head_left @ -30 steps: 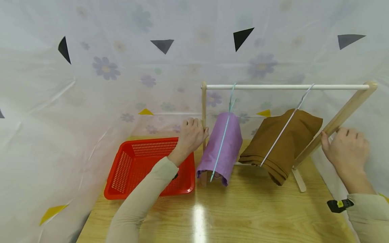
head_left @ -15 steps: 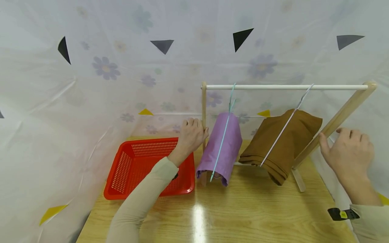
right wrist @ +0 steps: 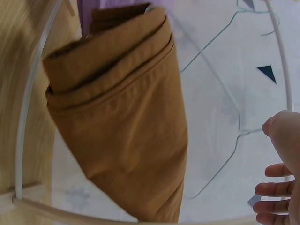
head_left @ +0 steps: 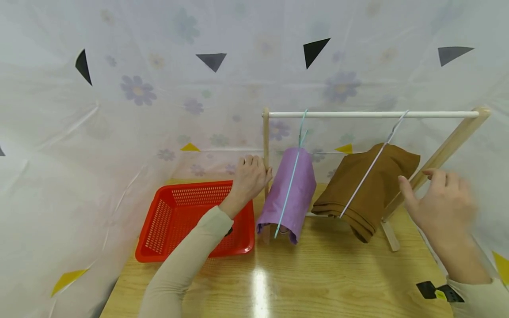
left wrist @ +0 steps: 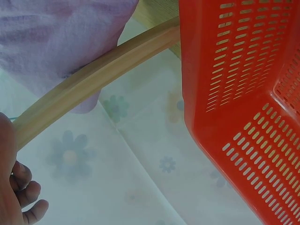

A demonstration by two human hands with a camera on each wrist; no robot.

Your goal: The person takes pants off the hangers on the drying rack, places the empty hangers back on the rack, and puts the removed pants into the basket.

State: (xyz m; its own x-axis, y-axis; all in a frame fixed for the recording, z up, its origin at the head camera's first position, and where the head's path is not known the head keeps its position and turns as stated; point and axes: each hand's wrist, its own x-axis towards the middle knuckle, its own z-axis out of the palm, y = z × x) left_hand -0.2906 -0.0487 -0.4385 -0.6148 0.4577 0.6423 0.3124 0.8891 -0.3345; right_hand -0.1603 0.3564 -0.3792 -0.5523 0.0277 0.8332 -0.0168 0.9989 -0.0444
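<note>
My left hand (head_left: 250, 179) grips the left wooden post (head_left: 266, 141) of a small clothes rack, its fingers curled. In the left wrist view the post (left wrist: 93, 77) runs out from beside the thumb. My right hand (head_left: 445, 207) is off the right wooden post (head_left: 449, 143), fingers apart and holding nothing. On the white rod (head_left: 350, 114) hang a mint hanger (head_left: 292, 181) with a purple cloth (head_left: 304, 185) and a white hanger (head_left: 367, 170) with a folded brown garment (head_left: 387, 176). The brown garment (right wrist: 126, 126) is left of my right hand in the right wrist view.
A red perforated plastic basket (head_left: 163, 221) sits on the wooden table (head_left: 318, 278), left of the rack and under my left forearm. A pale flowered sheet (head_left: 238, 88) with dark and yellow triangles stands behind and at both sides.
My right hand has come away from the right post and moved slightly left and toward me, blurred with motion. The left hand stays on its post; the hung clothes have not moved.
</note>
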